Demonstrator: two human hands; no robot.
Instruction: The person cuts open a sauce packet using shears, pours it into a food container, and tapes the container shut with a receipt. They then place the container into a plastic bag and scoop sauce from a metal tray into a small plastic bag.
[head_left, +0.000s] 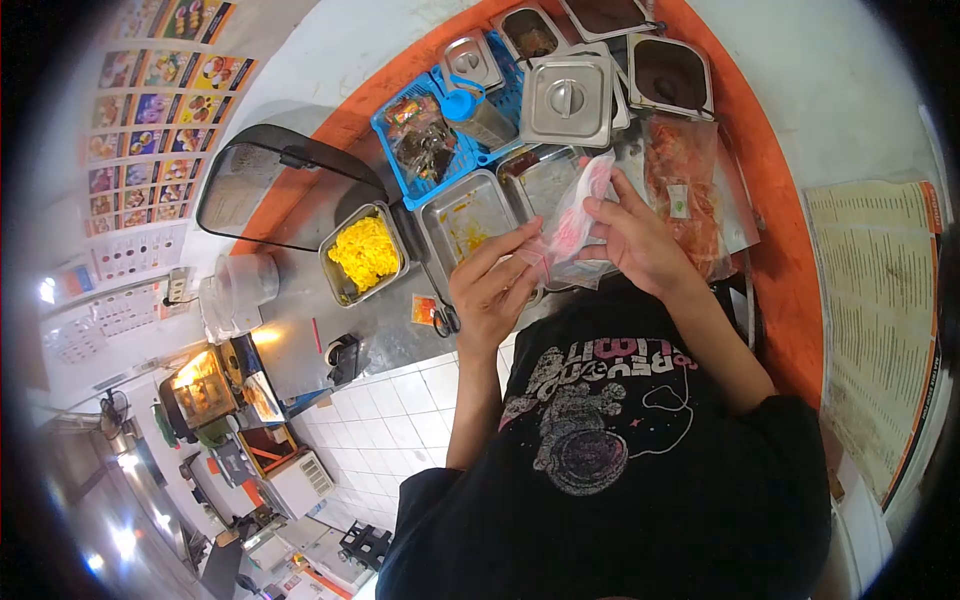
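My left hand point(495, 285) pinches the lower end of a small clear plastic bag with pink and white on it point(570, 226). On the bag's other side, my right hand point(640, 235) grips it between thumb and fingers, so it is stretched between both hands above the counter. What is inside the bag I cannot make out. Just left of my left hand lie black-handled scissors point(445, 318) and a small orange packet point(424, 310). Behind the hands sits a steel tray point(433, 222) with yellow smears. Bags of reddish food point(685, 190) lie beyond my right hand.
A steel container of yellow food point(364, 254) stands at left, by a mesh food cover point(270, 190). A blue basket point(460, 168) holds packets, near a blue-capped bottle point(482, 120). Lidded steel pans point(566, 100) line the back. A black tape dispenser-like object point(343, 358) lies near the edge.
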